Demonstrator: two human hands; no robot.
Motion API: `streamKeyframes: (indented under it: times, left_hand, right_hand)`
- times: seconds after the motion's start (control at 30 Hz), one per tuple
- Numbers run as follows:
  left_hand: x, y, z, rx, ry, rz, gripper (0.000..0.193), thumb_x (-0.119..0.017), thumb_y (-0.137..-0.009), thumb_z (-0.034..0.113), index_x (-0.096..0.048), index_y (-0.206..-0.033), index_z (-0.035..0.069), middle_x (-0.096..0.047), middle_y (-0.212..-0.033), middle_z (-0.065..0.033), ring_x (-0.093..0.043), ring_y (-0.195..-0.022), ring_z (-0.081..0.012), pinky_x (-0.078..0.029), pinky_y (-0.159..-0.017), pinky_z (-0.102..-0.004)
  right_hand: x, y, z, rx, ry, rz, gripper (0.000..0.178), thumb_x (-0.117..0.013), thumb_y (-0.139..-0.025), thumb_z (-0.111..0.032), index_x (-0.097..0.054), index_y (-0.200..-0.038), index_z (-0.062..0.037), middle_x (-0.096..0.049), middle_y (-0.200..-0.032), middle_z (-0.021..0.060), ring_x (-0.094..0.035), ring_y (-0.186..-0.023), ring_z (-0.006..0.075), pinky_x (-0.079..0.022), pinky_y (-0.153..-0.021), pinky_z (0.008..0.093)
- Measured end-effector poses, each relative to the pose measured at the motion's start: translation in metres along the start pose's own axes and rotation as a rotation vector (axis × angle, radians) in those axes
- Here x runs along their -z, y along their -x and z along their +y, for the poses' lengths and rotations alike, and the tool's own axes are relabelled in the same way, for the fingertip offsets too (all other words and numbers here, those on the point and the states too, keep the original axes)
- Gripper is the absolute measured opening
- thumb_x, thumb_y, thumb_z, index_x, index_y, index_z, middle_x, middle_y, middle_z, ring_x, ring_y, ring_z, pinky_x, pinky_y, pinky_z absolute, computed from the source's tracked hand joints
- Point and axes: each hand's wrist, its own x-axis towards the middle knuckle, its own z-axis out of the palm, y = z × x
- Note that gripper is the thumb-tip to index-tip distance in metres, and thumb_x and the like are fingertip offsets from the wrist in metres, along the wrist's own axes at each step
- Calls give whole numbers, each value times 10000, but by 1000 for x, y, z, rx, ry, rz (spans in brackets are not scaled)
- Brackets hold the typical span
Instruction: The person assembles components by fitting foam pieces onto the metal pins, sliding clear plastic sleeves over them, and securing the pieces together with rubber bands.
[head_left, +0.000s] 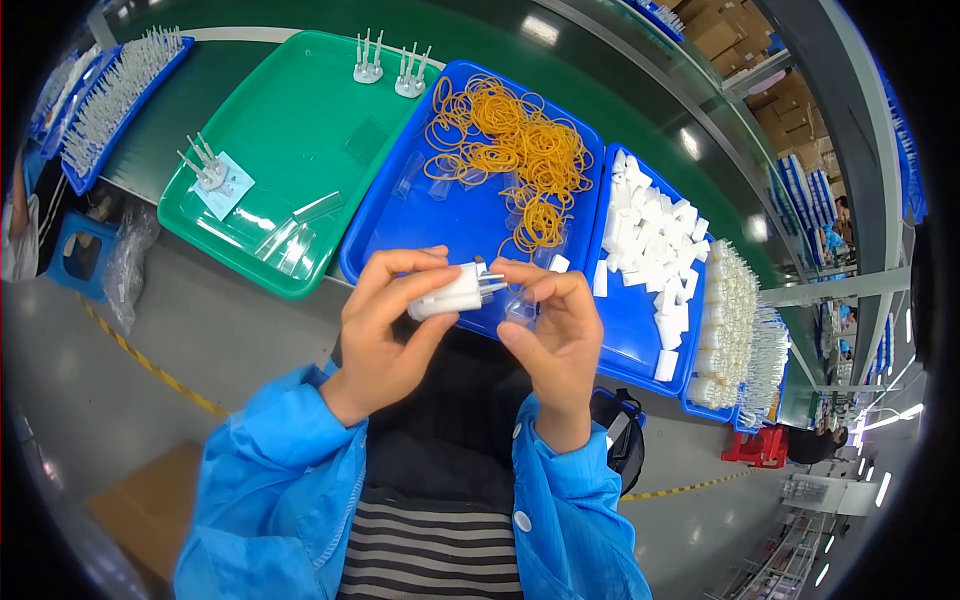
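Observation:
My left hand (388, 318) is closed around a white plug-like part (447, 297), whose grey prongs point to the right. Close beside the prong tips, my right hand (562, 335) pinches a small clear plastic piece (519, 307) between thumb and fingers. Whether that piece touches the prongs is hard to tell. Both hands are above the near edge of a blue tray (385, 225). Tangled yellow rubber bands (525, 135) fill its far part, with some clear plastic pieces among them.
A green tray (290, 110) at left carries several pronged white parts (368, 65), a paper slip (222, 187) and clear plastic pieces (300, 228). Right of the rubber bands, another blue tray (625, 350) holds white blocks (650, 225). Beyond it stand stacked white parts (728, 310).

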Motion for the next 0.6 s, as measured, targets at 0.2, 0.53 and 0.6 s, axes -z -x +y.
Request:
streamKeyframes:
  times: [0.2, 0.53, 0.6]
  left_hand:
    - [-5, 5, -3, 51, 52, -126, 336, -668, -789, -142, -634, -1106, -33, -517, -1206, -158, -544, -1211, -304, -488, -974, -362]
    - [-18, 5, 2, 0, -78, -53, 270, -717, -719, -113, -656, -947, 19, -605, -1111, -149, -635, -1069, -308, -524, -865, -355]
    - [-18, 6, 1, 38, -80, -56, 284, -720, -714, -112, -659, -958, 19, -605, -1109, -150, -637, -1060, -309, -524, -862, -355]
  right_hand:
    - [6, 11, 0, 93, 52, -17, 336, -709, -808, 49, -499, -1059, -28, -613, -1211, 230, -584, -1178, 275, -419, -1028, 384]
    - [0, 19, -6, 144, 25, 30, 308, -630, -862, 63, -466, -1111, -13, -521, -1293, 231, -617, -1132, 291, -449, -999, 385]
    - [0, 21, -6, 176, 74, 5, 305, -618, -868, 65, -463, -1120, -10, -484, -1303, 219, -618, -1132, 294, -453, -992, 381]
